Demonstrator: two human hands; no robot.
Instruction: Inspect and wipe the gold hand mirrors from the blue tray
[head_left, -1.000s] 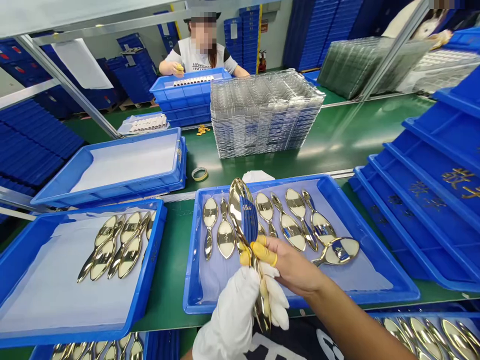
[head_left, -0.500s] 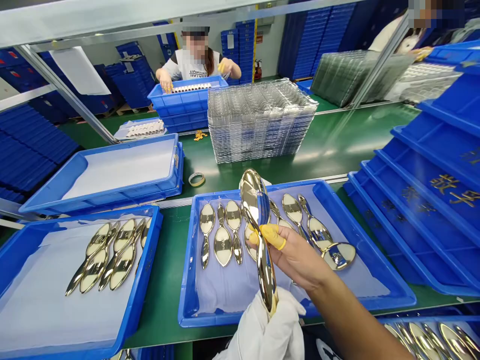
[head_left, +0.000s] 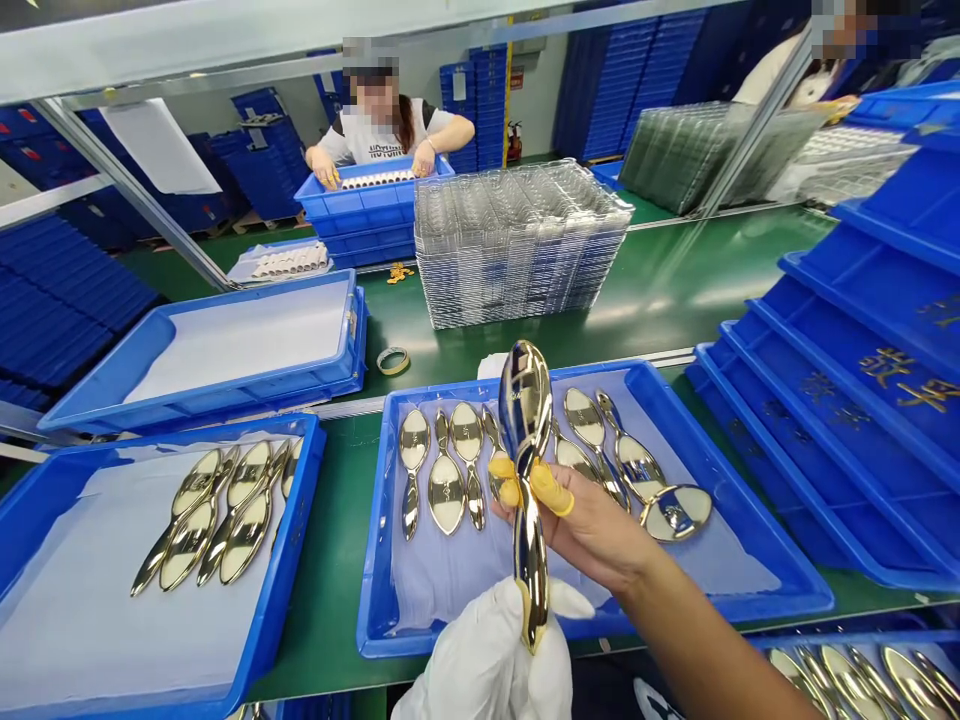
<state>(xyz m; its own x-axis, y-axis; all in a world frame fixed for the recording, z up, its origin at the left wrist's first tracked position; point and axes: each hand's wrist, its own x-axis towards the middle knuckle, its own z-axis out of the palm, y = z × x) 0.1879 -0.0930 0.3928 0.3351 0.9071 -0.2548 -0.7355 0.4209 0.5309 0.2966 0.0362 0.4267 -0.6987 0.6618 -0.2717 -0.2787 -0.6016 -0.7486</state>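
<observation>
My right hand [head_left: 592, 525], with yellow finger cots on thumb and fingertips, pinches the neck of a shiny gold spoon-shaped piece [head_left: 526, 470] and holds it upright. My left hand [head_left: 499, 655], in a white glove, is curled just under the piece's handle tip, touching or nearly touching it. Both hands hover over the near edge of a blue tray [head_left: 750, 500] lined with white paper, where several more gold pieces [head_left: 457, 465] lie in a row.
A second blue tray [head_left: 45, 490] at the left holds several gold pieces [head_left: 217, 510]. Behind it stands a paper-lined blue tray [head_left: 225, 345]. A stack of clear plastic trays [head_left: 517, 240] sits on the green belt. Blue lids [head_left: 862, 400] lean at right. Another person [head_left: 386, 125] works at a far crate.
The gold piece has turned in my right hand and shifted slightly right. My gloved left hand has dropped from gripping the handle to sitting below its tip.
</observation>
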